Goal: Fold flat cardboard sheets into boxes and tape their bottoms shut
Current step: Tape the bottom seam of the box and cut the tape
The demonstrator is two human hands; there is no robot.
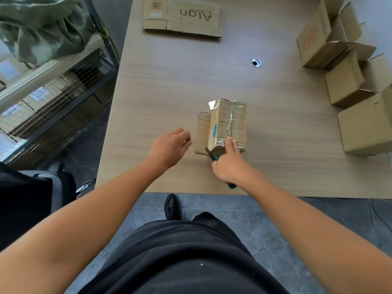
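Brown cardboard makes up the small box (pixel 227 124) in the middle of the counter (pixel 161 85). Shiny clear tape (pixel 230 120) runs along its top, and a loose bit of tape sticks up at the far end. A round blue sticker (pixel 214 130) is on its left side. One flap (pixel 202 132) lies flat on the counter to the left of the box.

The right hand (pixel 231 166) is curled round a green tool (pixel 212 155). The tool's dark tip is right by the near corner of the box. Two fingers of this hand are stretched out and touch the taped near end of the box.

The left hand (pixel 169 147) is over the counter, just left of the flap, and does not touch the box. Its fingers are curled in. A tiny bit of yellow shows under them, but I cannot tell if the hand holds something.

At the far end of the counter lies a flat sheet (pixel 182 18) with letters on it. On the right stand folded boxes (pixel 343 81), close together, some with open flaps. A small round hole (pixel 256 63) is in the counter. A wire cage (pixel 53 102) stands to the left.
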